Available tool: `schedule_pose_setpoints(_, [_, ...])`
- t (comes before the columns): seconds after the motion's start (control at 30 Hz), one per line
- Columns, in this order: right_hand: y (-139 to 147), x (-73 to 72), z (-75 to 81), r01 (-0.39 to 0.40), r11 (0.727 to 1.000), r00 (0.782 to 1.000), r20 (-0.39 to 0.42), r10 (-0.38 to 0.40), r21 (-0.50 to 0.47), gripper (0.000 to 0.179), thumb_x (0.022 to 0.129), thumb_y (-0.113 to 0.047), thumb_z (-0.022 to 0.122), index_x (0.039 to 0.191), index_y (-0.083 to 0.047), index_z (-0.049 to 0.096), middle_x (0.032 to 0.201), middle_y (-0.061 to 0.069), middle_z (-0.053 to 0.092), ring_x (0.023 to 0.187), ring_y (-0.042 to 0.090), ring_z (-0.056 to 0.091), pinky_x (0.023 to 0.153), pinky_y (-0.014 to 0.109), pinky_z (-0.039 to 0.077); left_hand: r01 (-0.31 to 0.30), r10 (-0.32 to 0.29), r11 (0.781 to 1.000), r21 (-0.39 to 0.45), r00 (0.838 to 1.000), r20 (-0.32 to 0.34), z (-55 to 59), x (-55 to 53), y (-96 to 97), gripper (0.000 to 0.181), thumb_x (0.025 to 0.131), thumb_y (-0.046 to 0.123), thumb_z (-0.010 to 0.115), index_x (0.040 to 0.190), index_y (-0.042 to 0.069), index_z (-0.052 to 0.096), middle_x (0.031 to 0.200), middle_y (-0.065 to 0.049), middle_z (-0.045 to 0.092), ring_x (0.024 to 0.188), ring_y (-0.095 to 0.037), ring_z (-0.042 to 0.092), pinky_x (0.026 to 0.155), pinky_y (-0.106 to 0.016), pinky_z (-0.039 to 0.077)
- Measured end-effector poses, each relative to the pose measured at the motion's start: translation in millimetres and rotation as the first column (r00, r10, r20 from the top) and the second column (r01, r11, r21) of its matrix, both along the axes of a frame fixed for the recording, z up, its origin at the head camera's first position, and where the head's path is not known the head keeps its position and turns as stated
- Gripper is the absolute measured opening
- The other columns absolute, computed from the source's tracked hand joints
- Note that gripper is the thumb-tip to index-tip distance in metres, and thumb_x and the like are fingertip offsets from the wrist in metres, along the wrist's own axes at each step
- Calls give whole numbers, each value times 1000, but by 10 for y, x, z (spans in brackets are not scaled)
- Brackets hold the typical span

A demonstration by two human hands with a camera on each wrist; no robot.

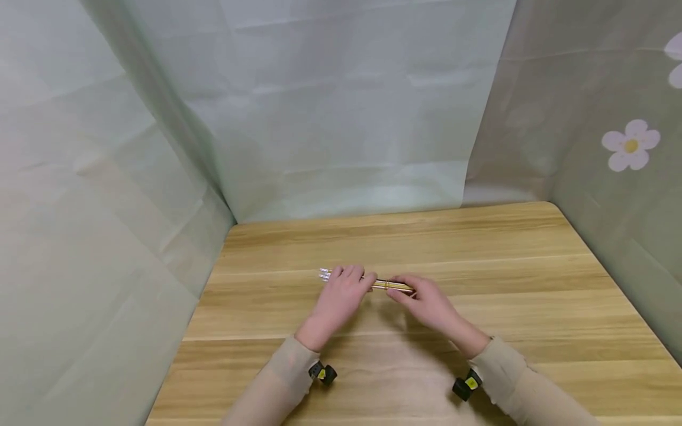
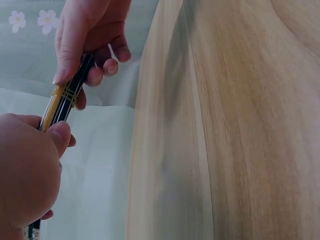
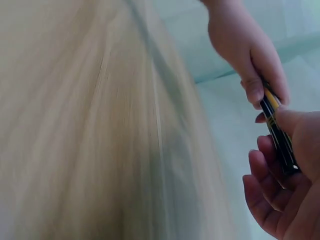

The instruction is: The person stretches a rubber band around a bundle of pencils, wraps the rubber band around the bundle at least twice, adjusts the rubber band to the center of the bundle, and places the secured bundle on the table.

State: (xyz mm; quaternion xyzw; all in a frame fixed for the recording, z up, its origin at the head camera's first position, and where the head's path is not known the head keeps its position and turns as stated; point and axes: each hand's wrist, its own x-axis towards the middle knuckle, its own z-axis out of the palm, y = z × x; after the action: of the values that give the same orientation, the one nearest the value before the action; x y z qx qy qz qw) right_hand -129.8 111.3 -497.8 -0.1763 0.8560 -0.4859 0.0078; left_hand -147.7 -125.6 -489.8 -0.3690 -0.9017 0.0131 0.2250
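Observation:
A bundle of slim yellow-and-black pencils [image 1: 379, 284] is held above the table, lying nearly level across both hands. My left hand [image 1: 343, 294] grips its left part from above, and several pale, silvery ends [image 1: 324, 274] stick out beyond the fingers. Near the other end, my right hand [image 1: 428, 303] pinches the bundle between thumb and fingers. Between the hands a thin yellowish rubber band [image 2: 70, 94] goes round the pencils. In the right wrist view the dark ends of the bundle [image 3: 284, 147] lie over the curled right fingers. My left palm hides the bundle's middle.
The wood-grain table [image 1: 266, 378] spreads under both hands. Pale cloth walls [image 1: 341, 118] stand behind it and on both sides, with white flowers [image 1: 631, 145] printed on the right one. A small black camera [image 1: 322, 373] is strapped to each wrist.

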Motion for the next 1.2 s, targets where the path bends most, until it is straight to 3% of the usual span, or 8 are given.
schedule_pose_setpoints(0.13, [45, -2, 23, 11, 989, 991, -132, 9, 148, 21, 102, -29, 76, 118, -16, 78, 100, -8, 72, 81, 10, 62, 73, 33, 52, 3, -3, 1000, -9, 1000, 4, -7, -5, 4, 17, 101, 26, 71, 111, 16, 61, 93, -2, 57, 84, -21, 56, 78, -38, 47])
schedule_pose_setpoints(0.4, [204, -38, 72, 37, 954, 978, -205, 26, 298, 23, 103, -30, 74, 119, -13, 75, 109, 0, 72, 95, 19, 65, 84, 44, 55, -35, 35, 999, -20, 999, -26, -8, -14, -19, 24, 103, 32, 70, 114, 13, 61, 91, -3, 62, 79, -21, 60, 70, -36, 48])
schedule_pose_setpoints(0.53, [264, -83, 76, 45, 891, 941, -317, 113, 451, 25, 103, -30, 74, 118, -10, 74, 111, 4, 69, 103, 25, 65, 92, 49, 54, -63, 63, 997, -33, 998, -11, -3, -9, -23, 21, 105, 33, 68, 112, 15, 60, 88, -2, 61, 77, -21, 57, 68, -36, 45])
schedule_pose_setpoints(0.67, [242, -113, 118, 45, 816, 901, -375, 216, 577, 31, 106, -36, 69, 120, -8, 74, 116, 6, 70, 112, 30, 65, 99, 54, 52, -81, 82, 996, -41, 997, 5, -2, 7, 13, 21, 106, 35, 63, 113, 16, 59, 89, -2, 61, 79, -22, 58, 69, -37, 46])
schedule_pose_setpoints(0.83, [201, -119, 143, 53, 755, 881, -387, 274, 653, 35, 108, -41, 64, 119, -9, 72, 118, 4, 71, 117, 30, 63, 101, 57, 51, -92, 94, 993, -73, 995, 23, 2, 37, 74, 21, 107, 36, 60, 113, 16, 60, 90, -2, 61, 80, -22, 59, 69, -37, 46])
schedule_pose_setpoints(1.0, [144, -93, 122, 44, 735, 880, -375, 293, 677, 31, 106, -39, 67, 117, -10, 72, 114, 3, 70, 114, 28, 64, 101, 55, 52, -94, 96, 991, -91, 995, 17, -24, 64, 61, 22, 105, 37, 63, 110, 16, 60, 91, -2, 62, 82, -23, 61, 72, -39, 48])
schedule_pose_setpoints(1.2, [13, -93, 134, 9, 702, 884, -333, 327, 712, 39, 107, -45, 63, 120, -9, 72, 119, 6, 72, 120, 31, 64, 104, 57, 49, -44, 44, 992, -117, 999, -5, -56, 101, 127, 19, 106, 34, 61, 109, 16, 60, 93, -1, 65, 84, -21, 62, 73, -38, 51])
